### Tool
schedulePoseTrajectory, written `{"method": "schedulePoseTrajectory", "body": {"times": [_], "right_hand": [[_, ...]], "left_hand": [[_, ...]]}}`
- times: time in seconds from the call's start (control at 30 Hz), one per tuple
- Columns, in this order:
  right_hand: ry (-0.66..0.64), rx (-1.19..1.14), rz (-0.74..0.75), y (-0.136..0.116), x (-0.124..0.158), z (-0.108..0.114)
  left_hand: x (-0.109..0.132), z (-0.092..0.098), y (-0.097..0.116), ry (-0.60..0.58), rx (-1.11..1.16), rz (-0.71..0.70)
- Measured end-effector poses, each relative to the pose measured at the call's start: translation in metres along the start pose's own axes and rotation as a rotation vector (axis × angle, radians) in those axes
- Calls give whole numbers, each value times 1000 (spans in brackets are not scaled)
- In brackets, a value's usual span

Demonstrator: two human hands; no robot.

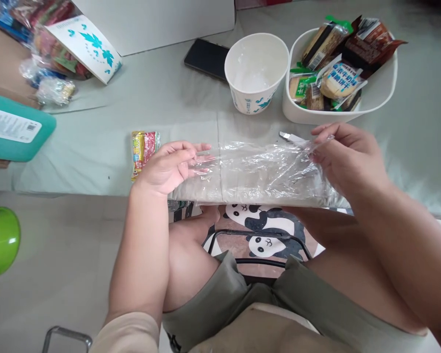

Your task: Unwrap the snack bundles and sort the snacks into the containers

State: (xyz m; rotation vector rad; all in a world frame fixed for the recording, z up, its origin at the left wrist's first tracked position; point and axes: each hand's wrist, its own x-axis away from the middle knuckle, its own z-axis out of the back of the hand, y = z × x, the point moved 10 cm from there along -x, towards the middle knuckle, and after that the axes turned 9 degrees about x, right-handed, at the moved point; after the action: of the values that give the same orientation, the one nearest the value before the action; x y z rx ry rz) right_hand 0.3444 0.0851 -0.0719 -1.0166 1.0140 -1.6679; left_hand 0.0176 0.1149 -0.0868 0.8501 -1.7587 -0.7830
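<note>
Pale cloth covers the counter (95,147), and at its near edge a clear plastic bag (257,174) is stretched flat between both hands. The left hand (171,166) is closed on the bag's left end, fingers lying over the film. The right hand (343,157) pinches its upper right corner. Just left of the bag lies a small snack packet (144,149). Beyond it stand a paper cup (257,68), a white tub (384,90) of wrapped snacks and a dark phone (206,58).

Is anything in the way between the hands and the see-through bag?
No. The left hand and right hand each pinch the bag, one at each end, with nothing visible between. A candy packet lies just beside the left hand, on the table.
</note>
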Motion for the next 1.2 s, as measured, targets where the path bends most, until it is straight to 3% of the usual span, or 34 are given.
{"method": "schedulePoseTrajectory", "body": {"times": [0.1, 0.27, 0.47, 0.8, 0.9, 0.97, 1.03, 1.13, 1.2], "right_hand": [[9, 2, 11, -2, 2, 0], [-8, 5, 140, -10, 4, -1], [126, -21, 125, -6, 3, 8], [197, 6, 64, -7, 5, 12], [221, 33, 71, -6, 5, 14], [227, 55, 75, -6, 5, 15], [230, 82, 72, -4, 5, 16], [235, 110, 85, -4, 5, 17], [240, 111, 93, -4, 4, 17]], "left_hand": [[6, -7, -1, -117, 23, 44], [9, -8, -9, -201, 10, 107], [17, -19, -23, -322, -141, 217], [11, -25, -17, -289, -180, 148], [18, -39, -12, -428, -333, 68], [26, -53, -9, -529, -488, -57], [30, -61, -9, -487, -703, -216], [31, -72, -17, -299, -1102, -423], [34, -86, -27, -282, -1240, -515]]}}
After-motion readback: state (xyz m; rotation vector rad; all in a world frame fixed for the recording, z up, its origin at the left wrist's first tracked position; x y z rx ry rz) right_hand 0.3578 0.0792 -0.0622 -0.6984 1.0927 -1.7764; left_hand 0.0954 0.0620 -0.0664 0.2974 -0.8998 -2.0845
